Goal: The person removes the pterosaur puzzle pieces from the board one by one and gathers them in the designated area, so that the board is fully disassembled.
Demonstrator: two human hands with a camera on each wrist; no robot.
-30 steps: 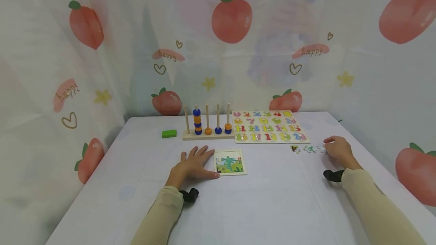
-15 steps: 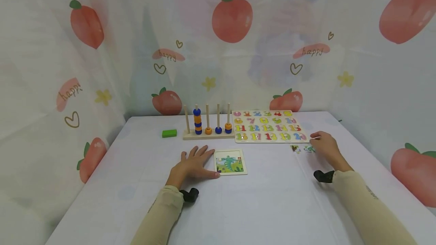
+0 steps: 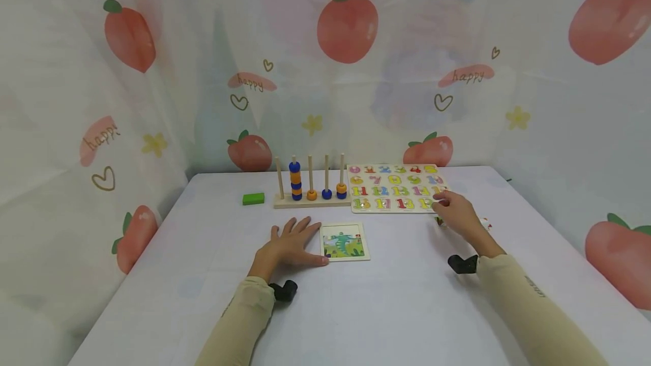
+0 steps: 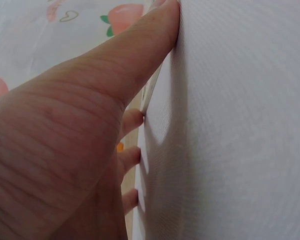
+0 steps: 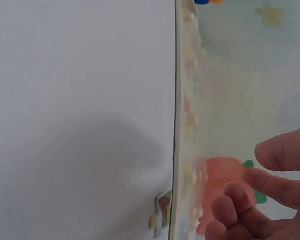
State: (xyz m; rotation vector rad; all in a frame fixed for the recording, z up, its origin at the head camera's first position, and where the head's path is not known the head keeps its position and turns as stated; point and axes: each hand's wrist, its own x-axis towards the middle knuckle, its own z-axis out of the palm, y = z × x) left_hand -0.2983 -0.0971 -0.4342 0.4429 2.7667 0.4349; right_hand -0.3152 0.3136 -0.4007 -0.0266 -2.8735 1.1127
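A small square jigsaw puzzle (image 3: 344, 246) with a green dinosaur picture lies flat in a pale frame; a strip along its top shows no picture. My left hand (image 3: 289, 244) rests on the table with fingers spread, its thumb and index fingertip at the frame's left side. In the left wrist view the thumb (image 4: 135, 50) lies straight along the cloth. My right hand (image 3: 456, 213) hovers above loose jigsaw pieces (image 3: 486, 223), partly hiding them. The right wrist view shows its thumb and fingers apart with nothing between them, and a loose jigsaw piece (image 5: 163, 210) below.
A number puzzle board (image 3: 391, 212) lies at the back, just beyond the right hand. To its left stands a wooden peg stand (image 3: 311, 204) with blue and orange beads. A green block (image 3: 253, 199) sits farther left. Printed cloth (image 3: 315, 100) hangs behind the table.
My right hand has moved left from the right end of the loose pieces to above their left end, near the number board. The left hand and framed puzzle have stayed in place.
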